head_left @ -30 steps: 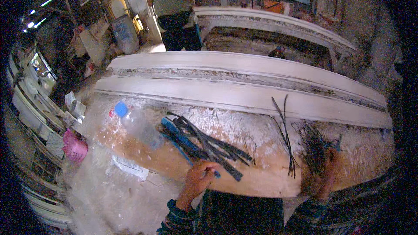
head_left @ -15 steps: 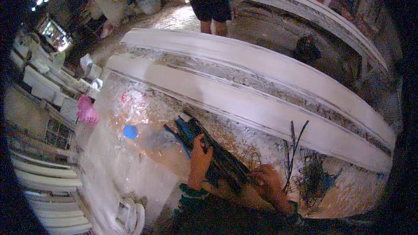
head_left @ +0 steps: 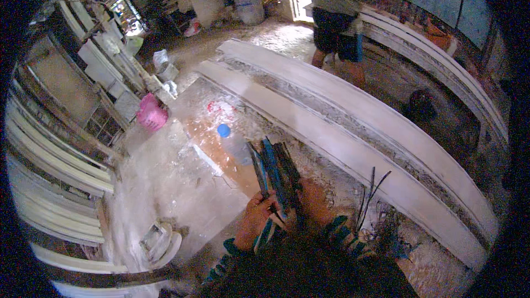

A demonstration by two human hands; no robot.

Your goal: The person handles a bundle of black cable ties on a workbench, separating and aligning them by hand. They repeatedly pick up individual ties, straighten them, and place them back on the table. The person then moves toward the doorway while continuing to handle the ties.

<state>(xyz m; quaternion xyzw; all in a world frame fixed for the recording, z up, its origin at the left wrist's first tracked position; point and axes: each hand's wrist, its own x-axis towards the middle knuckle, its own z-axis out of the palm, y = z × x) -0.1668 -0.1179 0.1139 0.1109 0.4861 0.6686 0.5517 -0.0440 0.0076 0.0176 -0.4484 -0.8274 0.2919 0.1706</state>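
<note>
A bundle of long, thin dark and blue strips stands out in front of me, its far ends fanned apart. My left hand is closed round the near end of the strips on the left side. My right hand is closed against the bundle's right side, its fingers partly hidden. Just beyond the bundle lies a clear plastic bottle with a blue cap. To the right, a dark tangle of wire-like pieces rests near several thin upright dark strips.
Two long whitish moulded lengths run diagonally from far left to near right. A pink bag sits at the left, with stacked pale mouldings beyond it. A person in shorts stands at the back. A white curved piece lies nearer.
The view has turned left and up. The bundle has swung from slanting to pointing away from me, its strips more fanned. My hands have come closer together; the person now stands with an arm out.
</note>
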